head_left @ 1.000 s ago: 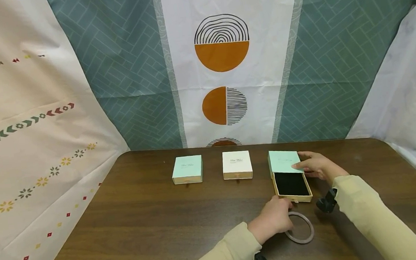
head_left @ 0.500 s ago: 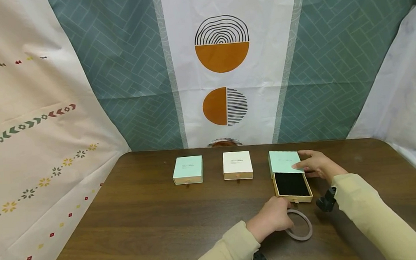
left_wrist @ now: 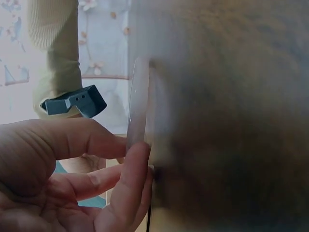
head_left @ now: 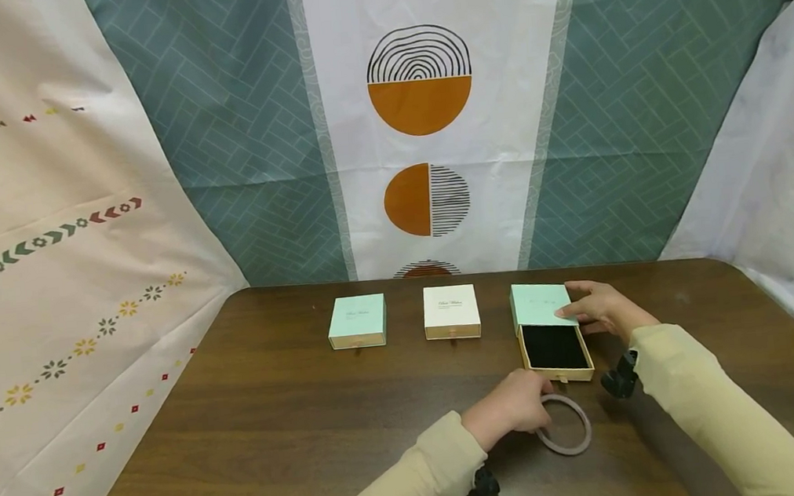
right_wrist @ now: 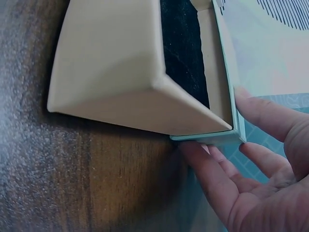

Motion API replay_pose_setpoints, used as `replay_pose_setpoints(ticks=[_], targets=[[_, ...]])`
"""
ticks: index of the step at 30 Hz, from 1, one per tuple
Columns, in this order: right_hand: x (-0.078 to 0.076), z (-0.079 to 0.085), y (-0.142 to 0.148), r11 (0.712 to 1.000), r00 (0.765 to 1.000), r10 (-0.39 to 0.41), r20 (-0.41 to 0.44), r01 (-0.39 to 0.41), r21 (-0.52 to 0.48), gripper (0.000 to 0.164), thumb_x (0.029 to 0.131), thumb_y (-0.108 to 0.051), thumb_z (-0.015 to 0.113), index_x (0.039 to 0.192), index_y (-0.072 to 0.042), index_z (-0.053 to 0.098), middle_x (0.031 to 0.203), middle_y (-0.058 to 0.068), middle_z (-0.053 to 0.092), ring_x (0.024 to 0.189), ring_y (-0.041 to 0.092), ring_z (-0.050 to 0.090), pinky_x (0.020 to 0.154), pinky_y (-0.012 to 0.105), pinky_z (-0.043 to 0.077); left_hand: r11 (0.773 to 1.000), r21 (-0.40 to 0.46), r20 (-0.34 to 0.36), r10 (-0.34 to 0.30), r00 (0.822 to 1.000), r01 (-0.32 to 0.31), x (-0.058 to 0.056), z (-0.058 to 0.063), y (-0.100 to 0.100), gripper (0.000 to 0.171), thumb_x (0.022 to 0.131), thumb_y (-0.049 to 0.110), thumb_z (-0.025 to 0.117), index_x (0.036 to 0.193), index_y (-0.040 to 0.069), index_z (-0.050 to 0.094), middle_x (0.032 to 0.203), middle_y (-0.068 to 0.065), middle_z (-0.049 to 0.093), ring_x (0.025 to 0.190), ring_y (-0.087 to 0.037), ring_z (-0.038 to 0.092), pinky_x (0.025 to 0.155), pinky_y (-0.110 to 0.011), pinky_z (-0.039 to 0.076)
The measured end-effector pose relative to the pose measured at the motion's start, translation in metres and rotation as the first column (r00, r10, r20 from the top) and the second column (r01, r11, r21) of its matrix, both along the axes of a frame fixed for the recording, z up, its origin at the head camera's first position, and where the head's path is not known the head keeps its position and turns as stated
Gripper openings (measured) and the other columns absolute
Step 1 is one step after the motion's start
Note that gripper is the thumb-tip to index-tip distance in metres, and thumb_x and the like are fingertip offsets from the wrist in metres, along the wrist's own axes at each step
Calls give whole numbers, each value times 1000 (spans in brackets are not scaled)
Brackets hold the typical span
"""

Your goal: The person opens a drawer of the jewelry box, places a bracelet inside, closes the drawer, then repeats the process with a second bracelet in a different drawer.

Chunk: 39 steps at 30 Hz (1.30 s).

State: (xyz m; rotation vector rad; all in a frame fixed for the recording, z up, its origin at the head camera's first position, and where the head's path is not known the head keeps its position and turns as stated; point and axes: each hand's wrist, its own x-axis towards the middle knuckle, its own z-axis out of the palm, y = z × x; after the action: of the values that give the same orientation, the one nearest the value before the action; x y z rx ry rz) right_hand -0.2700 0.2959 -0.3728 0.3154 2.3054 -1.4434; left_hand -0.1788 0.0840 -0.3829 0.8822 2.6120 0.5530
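In the head view my left hand pinches a pale mauve bangle between thumb and fingertips, just in front of a drawer box. The left wrist view shows the bangle edge-on, close beside the tabletop. My right hand grips the right side of the box's mint-green sleeve. Its gold-beige drawer is pulled well out toward me, and a black lining shows inside with nothing on it. In the right wrist view, thumb and fingers lie on either side of the sleeve.
A closed mint box and a closed white box stand in a row to the left, near the back of the brown wooden table. Patterned cloths hang behind and at the sides.
My left hand and the bangle have shifted slightly left and away from me. The right hand keeps its hold on the sleeve, and the drawer stays out as before.
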Motion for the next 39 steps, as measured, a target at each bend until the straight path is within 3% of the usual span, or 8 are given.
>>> replay_pose_setpoints(ticks=[4, 8, 18, 23, 27, 34, 39], targets=[[-1, -1, 0, 1000, 1000, -2, -7, 2, 1, 91, 89, -14, 68, 153, -4, 4, 153, 34, 2, 135, 51, 26, 102, 54, 42, 993, 91, 169, 54, 984, -70, 1, 0, -1, 31, 77, 3, 75, 107, 5, 68, 83, 0, 63, 59, -7, 62, 47, -13, 47], [1, 0, 0, 1000, 1000, -2, -10, 2, 0, 90, 89, -13, 67, 153, -4, 4, 153, 34, 1, 135, 51, 25, 101, 54, 42, 961, 219, 347, 85, 934, -169, 2, -1, -4, 30, 76, -8, 72, 104, -1, 66, 80, -4, 62, 57, -16, 65, 47, -18, 52], [0, -3, 2, 1000, 1000, 13, -23, -13, -9, 89, 90, -14, 66, 153, -3, 4, 152, 35, 3, 133, 51, 29, 100, 54, 43, 881, 375, 540, 45, 840, -289, -1, -12, -10, 22, 81, -14, 65, 102, -9, 66, 77, -4, 58, 63, -18, 62, 54, -29, 58], [1, -4, 2, 1000, 999, 16, -35, -17, -24, 90, 89, -15, 68, 152, -2, 4, 152, 35, 4, 133, 51, 29, 101, 55, 42, 835, 432, 647, -23, 762, -341, -3, -15, -13, 21, 83, -15, 60, 103, -11, 64, 77, -4, 59, 68, -20, 65, 60, -34, 59], [-1, -4, 4, 999, 999, 19, -43, -21, -26, 91, 89, -16, 68, 153, -3, 5, 152, 35, 5, 133, 51, 28, 102, 55, 41, 813, 439, 710, -53, 702, -382, -4, -15, -14, 21, 85, -15, 58, 105, -12, 64, 76, -5, 58, 69, -18, 64, 65, -36, 60], [-1, -4, 4, 1000, 999, 11, -33, -12, -18, 92, 88, -17, 69, 153, -4, 5, 152, 34, 4, 134, 51, 27, 102, 55, 40, 798, 440, 751, -75, 656, -411, -4, -16, -17, 22, 85, -16, 56, 105, -11, 64, 77, -14, 65, 76, -24, 69, 68, -38, 60], [0, -4, 4, 1000, 999, 23, -30, -23, -16, 90, 89, -16, 68, 153, -4, 5, 152, 34, 3, 133, 52, 27, 103, 56, 40, 791, 447, 754, -81, 652, -418, -2, -20, -18, 23, 84, -17, 56, 104, -11, 64, 77, -16, 66, 79, -29, 70, 67, -38, 60]])
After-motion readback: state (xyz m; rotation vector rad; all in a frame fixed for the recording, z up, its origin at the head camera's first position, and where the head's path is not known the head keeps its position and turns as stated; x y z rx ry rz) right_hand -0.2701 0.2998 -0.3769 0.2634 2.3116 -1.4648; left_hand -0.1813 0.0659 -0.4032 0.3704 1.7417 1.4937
